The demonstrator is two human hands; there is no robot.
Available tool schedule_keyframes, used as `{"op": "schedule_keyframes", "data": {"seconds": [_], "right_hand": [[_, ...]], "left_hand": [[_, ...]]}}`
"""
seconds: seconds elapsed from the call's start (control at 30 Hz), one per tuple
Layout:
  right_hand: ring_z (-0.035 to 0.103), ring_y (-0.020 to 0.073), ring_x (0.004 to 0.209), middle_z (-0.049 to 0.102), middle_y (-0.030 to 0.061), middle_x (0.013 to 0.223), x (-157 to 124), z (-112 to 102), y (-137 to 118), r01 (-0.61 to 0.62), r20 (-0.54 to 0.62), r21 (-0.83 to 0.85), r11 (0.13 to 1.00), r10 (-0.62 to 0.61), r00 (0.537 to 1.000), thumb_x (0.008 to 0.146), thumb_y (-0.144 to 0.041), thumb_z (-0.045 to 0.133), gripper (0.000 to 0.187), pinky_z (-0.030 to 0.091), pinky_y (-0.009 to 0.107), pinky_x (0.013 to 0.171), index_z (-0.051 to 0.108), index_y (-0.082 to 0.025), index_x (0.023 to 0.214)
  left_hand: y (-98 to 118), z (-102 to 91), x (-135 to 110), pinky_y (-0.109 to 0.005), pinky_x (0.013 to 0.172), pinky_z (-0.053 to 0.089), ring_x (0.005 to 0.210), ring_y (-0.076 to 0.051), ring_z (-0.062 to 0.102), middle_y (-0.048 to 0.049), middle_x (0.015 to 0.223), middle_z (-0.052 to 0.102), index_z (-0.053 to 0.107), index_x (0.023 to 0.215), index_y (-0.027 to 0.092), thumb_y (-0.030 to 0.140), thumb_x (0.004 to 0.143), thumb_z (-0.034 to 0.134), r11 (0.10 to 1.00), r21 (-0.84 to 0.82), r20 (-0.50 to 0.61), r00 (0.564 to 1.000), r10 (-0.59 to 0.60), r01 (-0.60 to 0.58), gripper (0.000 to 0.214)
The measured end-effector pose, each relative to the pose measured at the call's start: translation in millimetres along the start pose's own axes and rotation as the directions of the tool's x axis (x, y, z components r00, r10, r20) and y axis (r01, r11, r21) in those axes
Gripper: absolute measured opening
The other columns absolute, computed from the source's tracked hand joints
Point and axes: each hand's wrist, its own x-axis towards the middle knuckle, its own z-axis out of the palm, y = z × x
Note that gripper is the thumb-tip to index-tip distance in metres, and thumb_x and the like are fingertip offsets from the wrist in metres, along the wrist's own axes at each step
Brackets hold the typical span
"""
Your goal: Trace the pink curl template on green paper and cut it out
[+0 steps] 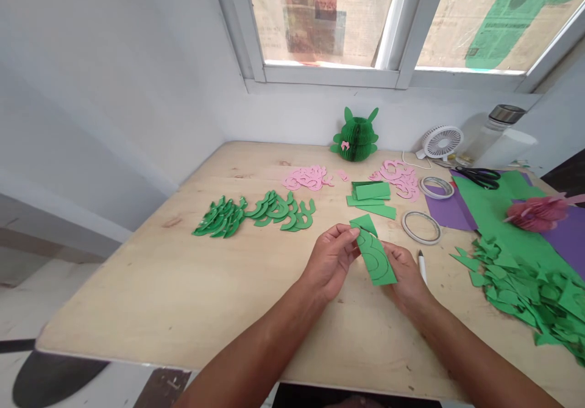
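Observation:
A green paper strip with curved pencil-like outlines is held between my two hands above the table. My left hand pinches its upper left end between thumb and fingers. Along the right edge, my right hand grips it, with its fingertips partly behind the paper. Another green piece shows just behind the strip's top; whether it is joined to it I cannot tell. Blank green strips lie stacked beyond my hands. A dark-tipped white pen rests beside my right hand.
Cut green curved pieces lie left, pink cut pieces behind. Two tape rolls, black scissors, green scraps and a pink paper flower are at right. A green honeycomb paper figure, small fan and bottle stand at the back.

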Motion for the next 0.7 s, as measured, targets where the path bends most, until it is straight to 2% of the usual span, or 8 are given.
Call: {"op": "schedule_keyframes", "data": {"seconds": [0.23,0.7], "right_hand": [[0.04,0.0131,0.052,0.055,0.0005,0.054,1.9,0.5,5.4,0.02,-0.02,-0.027,0.999,-0.021,1.0,0.07,-0.052,0.068,0.034,0.032,0.027,0.052,0.071,-0.018,0.068],[0.038,0.0126,0.052,0.055,-0.0005,0.056,-0.3,4.3,3.7,0.027,-0.02,0.079,0.997,-0.025,0.999,0.074,-0.048,0.068,0.028,0.03,0.027,0.053,0.072,-0.021,0.071]], "left_hand": [[-3.9,0.8,-0.2,-0.03,0.076,0.043,0.069,-0.012,0.058,0.0009,0.072,0.061,0.054,0.067,0.017,0.022,0.059,0.079,1.0,-0.003,-0.036,0.999,0.027,-0.027,0.027],[-5.7,1.2,-0.4,-0.028,0.076,0.043,0.066,-0.01,0.056,0.0008,0.07,0.059,0.054,0.068,0.016,0.021,0.06,0.078,0.999,-0.012,-0.057,0.998,0.041,-0.042,0.026]]}}
